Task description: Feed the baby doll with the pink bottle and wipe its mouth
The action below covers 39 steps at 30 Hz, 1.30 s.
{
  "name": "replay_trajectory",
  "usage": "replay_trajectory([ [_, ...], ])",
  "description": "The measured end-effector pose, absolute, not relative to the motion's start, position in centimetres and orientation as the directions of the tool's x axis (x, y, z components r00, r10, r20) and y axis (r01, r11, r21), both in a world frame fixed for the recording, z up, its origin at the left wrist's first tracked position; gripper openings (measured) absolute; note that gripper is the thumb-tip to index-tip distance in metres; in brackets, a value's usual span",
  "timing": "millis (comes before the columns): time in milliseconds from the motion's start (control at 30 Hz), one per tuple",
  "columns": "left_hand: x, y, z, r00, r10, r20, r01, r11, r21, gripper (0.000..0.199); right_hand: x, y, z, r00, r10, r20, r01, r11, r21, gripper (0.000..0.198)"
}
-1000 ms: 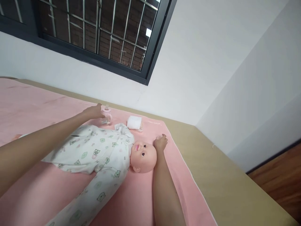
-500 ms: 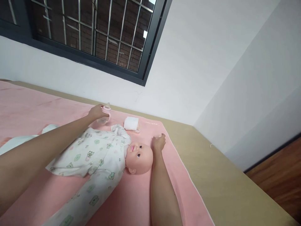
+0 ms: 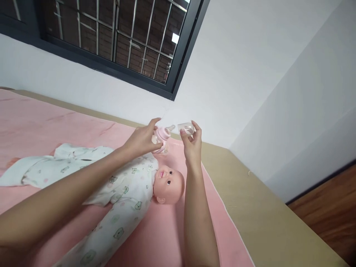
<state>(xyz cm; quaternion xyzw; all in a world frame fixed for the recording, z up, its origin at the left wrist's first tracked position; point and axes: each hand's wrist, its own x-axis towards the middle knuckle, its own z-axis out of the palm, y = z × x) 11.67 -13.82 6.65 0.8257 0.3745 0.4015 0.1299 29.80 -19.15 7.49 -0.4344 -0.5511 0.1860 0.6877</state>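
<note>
My left hand [image 3: 143,139] grips a baby bottle [image 3: 162,134] with a pink collar, its clear teat tilted to the right. Just right of the teat, my right hand [image 3: 193,142] holds a clear domed bottle cap [image 3: 186,128] between thumb and fingers. The cap's open end faces the teat, and a small gap separates them. Below my hands a baby doll [image 3: 169,185] lies on its back in a white patterned outfit, head to the right. My left forearm passes over the doll's body and hides part of it.
A pink mat [image 3: 155,230] lies under the doll on a wooden surface [image 3: 239,193]. White walls [image 3: 250,74] rise behind and to the right. A dark-framed window [image 3: 111,33] with metal bars is at the upper left.
My left hand has carried the bottle right and tilted it. My right hand has risen from the mat with the cap, bringing it close to the teat. The white packet is now hidden.
</note>
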Motion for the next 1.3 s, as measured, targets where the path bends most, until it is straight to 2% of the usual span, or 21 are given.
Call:
replay_trajectory([
  [133, 12.3, -16.0, 6.5, 0.372, 0.669, 0.644, 0.542, -0.719, 0.434, 0.086, 28.0, -19.9, 7.7, 0.21, 0.757, 0.618, 0.245, 0.571, -0.783, 0.059],
  [267, 11.9, -16.3, 6.4, 0.333, 0.67, 0.663, 0.559, -0.707, 0.434, 0.086, 26.5, -19.9, 7.3, 0.138, 0.795, 0.591, 0.25, 0.549, -0.797, 0.056],
  [333, 11.7, -16.3, 6.4, 0.32, 0.665, 0.675, 0.562, -0.707, 0.429, 0.087, 25.8, -19.9, 7.0, 0.146, 0.81, 0.568, 0.237, 0.528, -0.815, 0.063],
  [467, 11.5, -16.5, 6.5, 0.303, 0.634, 0.712, 0.585, -0.713, 0.386, 0.085, 24.4, -19.8, 6.4, 0.149, 0.867, 0.475, 0.136, 0.458, -0.878, 0.094],
  [567, 11.6, -16.6, 6.4, 0.303, 0.628, 0.717, 0.581, -0.718, 0.383, 0.082, 24.0, -19.6, 6.0, 0.167, 0.878, 0.449, 0.101, 0.437, -0.894, 0.098],
  [767, 11.5, -15.7, 6.0, 0.376, 0.621, 0.688, 0.553, -0.746, 0.371, 0.083, 25.1, -18.3, 5.7, 0.233, 0.807, 0.543, 0.18, 0.513, -0.839, 0.083],
  [933, 9.1, -14.3, 7.2, 0.361, 0.668, 0.65, 0.601, -0.7, 0.386, 0.072, 29.4, -17.4, 6.2, 0.355, 0.656, 0.666, 0.381, 0.549, -0.744, 0.078],
  [1033, 6.3, -12.8, 8.1, 0.314, 0.741, 0.593, 0.662, -0.619, 0.423, 0.059, 32.9, -17.3, 6.1, 0.428, 0.601, 0.675, 0.513, 0.454, -0.729, 0.079],
  [1133, 3.3, -11.0, 8.4, 0.263, 0.832, 0.488, 0.717, -0.507, 0.478, 0.055, 35.7, -17.0, 4.8, 0.503, 0.562, 0.657, 0.642, 0.267, -0.719, 0.076],
  [1300, 0.5, -8.6, 7.8, 0.132, 0.905, 0.404, 0.786, -0.343, 0.513, 0.053, 38.3, -16.0, 0.8, 0.578, 0.594, 0.56, 0.713, -0.034, -0.7, 0.07],
])
